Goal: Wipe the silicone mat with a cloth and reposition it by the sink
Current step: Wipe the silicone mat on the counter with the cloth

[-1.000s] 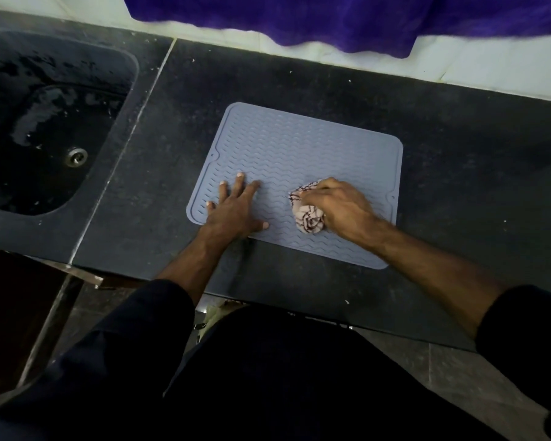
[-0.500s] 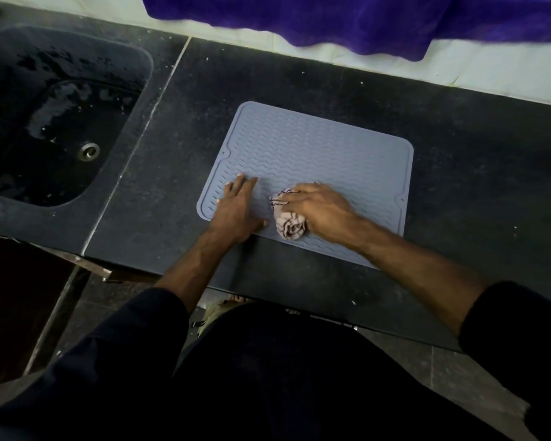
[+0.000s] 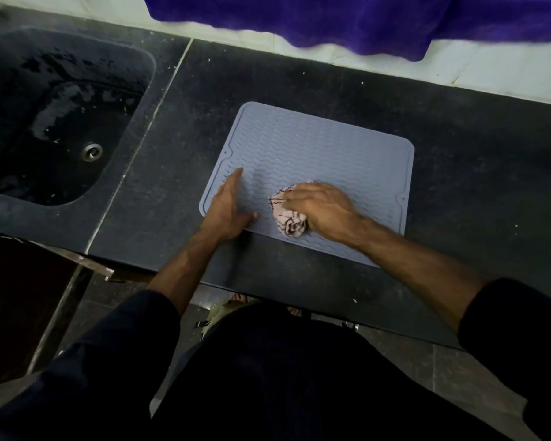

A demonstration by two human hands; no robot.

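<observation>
right hand (image 3: 322,211) hides part of the cloth (image 3: 288,219).

One mat (image 3: 315,160), one cloth (image 3: 288,219).

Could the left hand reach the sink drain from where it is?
Probably yes. The left hand rests flat on the mat's near left corner, and only bare counter lies between it and the sink with its drain.

Home kitchen: dark stone counter (image 3: 299,84), built-in sink (image 3: 61,122) with drain (image 3: 91,151), tiled backsplash (image 3: 490,74).
</observation>
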